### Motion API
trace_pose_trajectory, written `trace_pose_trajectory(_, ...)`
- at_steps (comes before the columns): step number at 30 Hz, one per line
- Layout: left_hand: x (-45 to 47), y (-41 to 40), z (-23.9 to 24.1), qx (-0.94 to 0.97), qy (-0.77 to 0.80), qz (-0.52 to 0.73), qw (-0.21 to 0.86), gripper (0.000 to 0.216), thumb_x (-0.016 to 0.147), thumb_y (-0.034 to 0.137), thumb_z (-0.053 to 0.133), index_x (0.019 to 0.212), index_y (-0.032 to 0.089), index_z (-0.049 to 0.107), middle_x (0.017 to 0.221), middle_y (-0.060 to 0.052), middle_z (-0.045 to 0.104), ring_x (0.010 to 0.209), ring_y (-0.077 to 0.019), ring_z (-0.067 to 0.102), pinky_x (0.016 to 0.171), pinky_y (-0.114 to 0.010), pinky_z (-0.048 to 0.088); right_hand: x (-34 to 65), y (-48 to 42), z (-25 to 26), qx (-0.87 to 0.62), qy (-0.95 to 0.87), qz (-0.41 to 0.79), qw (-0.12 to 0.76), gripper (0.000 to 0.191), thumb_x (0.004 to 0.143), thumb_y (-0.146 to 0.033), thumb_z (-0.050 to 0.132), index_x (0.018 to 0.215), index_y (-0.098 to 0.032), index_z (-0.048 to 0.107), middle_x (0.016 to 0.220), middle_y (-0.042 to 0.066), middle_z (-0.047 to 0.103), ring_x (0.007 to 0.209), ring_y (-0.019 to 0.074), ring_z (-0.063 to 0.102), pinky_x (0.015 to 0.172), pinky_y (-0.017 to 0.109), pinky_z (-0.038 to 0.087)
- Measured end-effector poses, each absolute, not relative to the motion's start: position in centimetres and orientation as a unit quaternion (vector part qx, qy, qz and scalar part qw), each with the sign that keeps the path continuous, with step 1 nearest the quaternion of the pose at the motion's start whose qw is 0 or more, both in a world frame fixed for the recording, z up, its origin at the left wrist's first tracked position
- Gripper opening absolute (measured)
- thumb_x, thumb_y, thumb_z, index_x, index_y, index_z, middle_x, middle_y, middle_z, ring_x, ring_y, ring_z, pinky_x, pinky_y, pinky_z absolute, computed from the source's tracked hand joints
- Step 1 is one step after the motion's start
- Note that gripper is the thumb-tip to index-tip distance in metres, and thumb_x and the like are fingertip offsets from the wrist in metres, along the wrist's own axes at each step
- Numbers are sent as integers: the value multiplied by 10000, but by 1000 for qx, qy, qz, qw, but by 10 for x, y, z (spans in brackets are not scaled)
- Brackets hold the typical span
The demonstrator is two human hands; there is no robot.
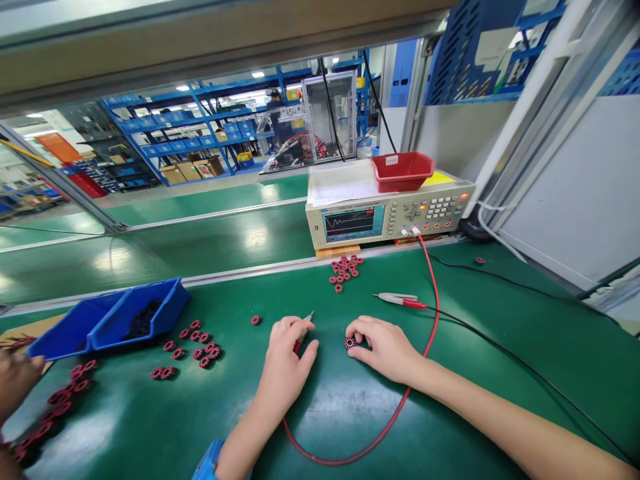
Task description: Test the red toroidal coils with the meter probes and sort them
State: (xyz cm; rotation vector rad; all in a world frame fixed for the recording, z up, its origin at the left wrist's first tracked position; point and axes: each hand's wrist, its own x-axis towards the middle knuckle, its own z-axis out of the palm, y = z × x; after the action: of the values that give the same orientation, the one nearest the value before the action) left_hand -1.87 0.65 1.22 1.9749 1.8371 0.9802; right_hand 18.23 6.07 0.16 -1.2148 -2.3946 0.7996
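My left hand (289, 357) is closed around a test clip (302, 339) on a red cable (345, 461), its metal tip pointing up and away. In my right hand (383, 347) a small red and black motor stator (350, 343) is pinched between thumb and fingers, at table height. A second test clip (400, 300), on a black cable, lies behind my right hand. One loose stator (256, 320) sits left of my left hand. Behind both hands is a cluster of several stators (345, 268).
A tester (390, 217) with a lit screen stands at the back, a red bin (403, 172) on top. At left are blue bins (135, 319) and several stators (199, 353). Another person's hand (19, 381) is at the left edge. The red cable loops across the green table (240, 400).
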Motion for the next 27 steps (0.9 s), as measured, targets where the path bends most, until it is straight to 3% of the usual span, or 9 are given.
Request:
trace_pose_trajectory(5, -8, 3, 14, 595, 569, 405, 397, 135, 747, 232, 601, 867, 169, 600, 860, -41, 603, 757, -156, 572, 694, -272, 471, 182, 61, 2, -354, -789, 439, 246, 125, 720, -182, 654, 841, -198, 626, 770, -23, 580, 660, 105, 498, 606, 218, 393)
trace_pose_trajectory(11, 0, 0, 19, 467, 493, 418, 603, 340, 668, 262, 726, 960, 147, 595, 921, -75, 655, 879, -180, 600, 822, -316, 464, 181, 56, 6, -313, -749, 518, 269, 183, 707, -260, 689, 874, -184, 673, 751, -6, 590, 634, 103, 497, 545, 202, 400)
trace_pose_trajectory(19, 1, -1, 14, 394, 445, 428, 680, 396, 639, 229, 771, 983, 158, 589, 956, -61, 653, 854, -155, 612, 821, -300, 460, 180, 53, 10, -288, -758, 508, 290, 213, 710, -341, 699, 866, -196, 693, 742, 3, 568, 659, 116, 524, 569, 213, 421)
trace_pose_trajectory(27, 3, -2, 16, 407, 462, 445, 651, 370, 627, 196, 774, 935, 161, 572, 893, -40, 632, 788, -123, 588, 747, -258, 466, 182, 54, 10, -280, -756, 517, 286, 203, 719, -297, 692, 890, -188, 691, 744, 0, 579, 648, 107, 512, 567, 207, 414)
